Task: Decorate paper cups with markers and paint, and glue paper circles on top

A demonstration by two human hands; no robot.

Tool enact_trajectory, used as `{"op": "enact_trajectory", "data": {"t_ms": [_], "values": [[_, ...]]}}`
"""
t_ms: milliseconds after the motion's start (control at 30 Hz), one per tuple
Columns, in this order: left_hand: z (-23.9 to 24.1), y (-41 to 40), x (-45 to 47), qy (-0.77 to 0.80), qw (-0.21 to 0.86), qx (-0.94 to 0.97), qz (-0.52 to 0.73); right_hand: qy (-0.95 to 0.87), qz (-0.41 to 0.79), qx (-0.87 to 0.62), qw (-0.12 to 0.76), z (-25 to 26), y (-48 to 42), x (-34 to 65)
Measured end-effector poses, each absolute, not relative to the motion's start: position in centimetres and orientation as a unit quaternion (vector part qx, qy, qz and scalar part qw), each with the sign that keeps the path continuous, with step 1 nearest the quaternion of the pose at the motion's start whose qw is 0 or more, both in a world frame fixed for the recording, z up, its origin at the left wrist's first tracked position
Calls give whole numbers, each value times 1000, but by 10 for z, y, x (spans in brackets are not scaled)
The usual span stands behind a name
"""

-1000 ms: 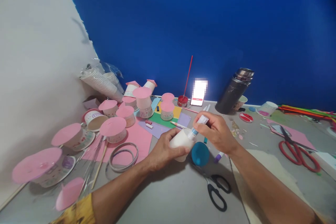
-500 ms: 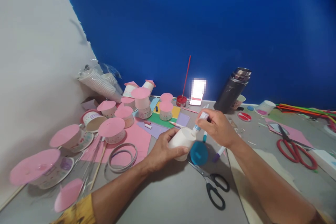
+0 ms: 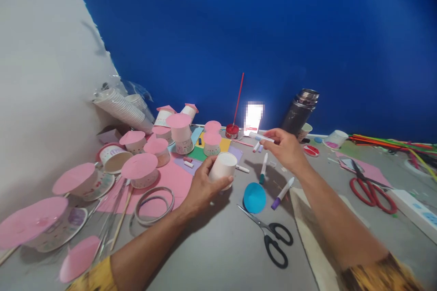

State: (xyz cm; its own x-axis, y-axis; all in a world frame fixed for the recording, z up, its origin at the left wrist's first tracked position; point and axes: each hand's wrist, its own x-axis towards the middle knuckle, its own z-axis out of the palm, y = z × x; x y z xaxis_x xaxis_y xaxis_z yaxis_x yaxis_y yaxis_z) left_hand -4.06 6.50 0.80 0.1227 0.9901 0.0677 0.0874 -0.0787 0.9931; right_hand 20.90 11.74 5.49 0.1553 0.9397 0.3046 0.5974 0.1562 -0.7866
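A plain white paper cup (image 3: 223, 167) is upside down in my left hand (image 3: 204, 188), its fingers and thumb wrapped around the sides. My right hand (image 3: 286, 148) pinches a slim white glue stick with pale blue print (image 3: 262, 138), held almost level above the table and apart from the cup. A round blue paper disc (image 3: 254, 198) lies just right of the cup. Black-handled scissors (image 3: 269, 234) rest closer to me, blades slightly apart. Under my right hand are a teal-capped marker (image 3: 264, 168) and a purple-capped marker (image 3: 282, 193).
Several cups with pink paper tops (image 3: 139, 166) crowd the left side, near a tape ring (image 3: 154, 206). Behind them are stacked paper cups (image 3: 119, 109). A dark flask (image 3: 300, 111) and lit phone (image 3: 253, 120) stand at the back. Red-handled scissors (image 3: 372, 195) lie right.
My right hand has drawn the glue stick away from the cup, up and back, and turned it nearly level. The cup has shifted slightly left in my left hand, tilting less.
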Motion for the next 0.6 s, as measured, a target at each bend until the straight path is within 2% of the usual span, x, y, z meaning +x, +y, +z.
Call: {"op": "enact_trajectory", "data": {"t_ms": [67, 167, 433, 600], "values": [[5, 70, -42, 478, 486, 553, 480, -623, 257, -623, 398, 40, 132, 221], [1, 74, -44, 494, 470, 541, 492, -647, 282, -611, 359, 19, 143, 224], [1, 73, -42, 494, 479, 536, 490, -681, 182, -620, 343, -8, 148, 211], [-4, 76, -39, 517, 483, 530, 467, -679, 194, -629, 325, -11, 151, 212]]}}
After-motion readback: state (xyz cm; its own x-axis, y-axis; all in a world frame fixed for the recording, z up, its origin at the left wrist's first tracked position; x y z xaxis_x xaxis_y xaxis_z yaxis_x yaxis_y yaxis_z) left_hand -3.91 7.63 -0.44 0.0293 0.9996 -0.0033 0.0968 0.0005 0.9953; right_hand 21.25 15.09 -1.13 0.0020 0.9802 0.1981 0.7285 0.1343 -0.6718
